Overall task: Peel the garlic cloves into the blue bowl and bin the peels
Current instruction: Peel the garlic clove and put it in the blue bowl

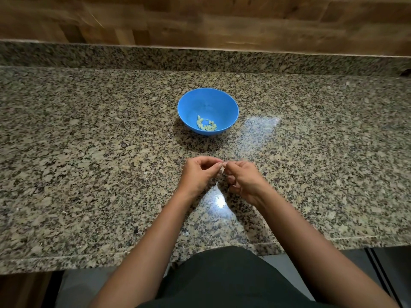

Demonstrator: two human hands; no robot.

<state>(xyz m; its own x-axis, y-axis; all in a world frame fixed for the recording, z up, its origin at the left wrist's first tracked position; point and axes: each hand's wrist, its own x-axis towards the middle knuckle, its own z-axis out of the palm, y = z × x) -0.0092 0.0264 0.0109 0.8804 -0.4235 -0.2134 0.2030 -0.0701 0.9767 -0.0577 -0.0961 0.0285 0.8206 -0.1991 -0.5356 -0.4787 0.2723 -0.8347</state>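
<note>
Both forearms reach forward from the lower edge of the view and meet over the speckled granite counter point(89, 152), the hands fingertip to fingertip. The left hand point(199, 173) lies with its back turned up and its fingers curled inward, thumb and forefinger closed toward the right. The right hand point(245, 177) faces it with knuckles bent and the lower fingers tucked under the palm. Between the two sets of fingertips sits a small pale piece point(222, 167), pinched from both sides; it is too small and blurred to tell whether it is clove or skin. Beyond the hands and well apart from them stands the blue bowl point(226, 103), upright on the counter, with a small heap of peeled garlic cloves point(205, 125) lying on its bottom at the side nearer the hands. A bright patch of glare point(219, 200) shines on the stone just below the hands, between the wrists, and a fainter one point(260, 125) lies beyond the right hand, beside the bowl. A pale fleck point(186, 233) lies on the counter nearer the body, next to the left forearm. Past the bowl the granite rises in a low upstand point(111, 56), and above that runs a wooden wall point(200, 18). Between the elbows a dark garment point(222, 278) covers the counter's near edge.
</note>
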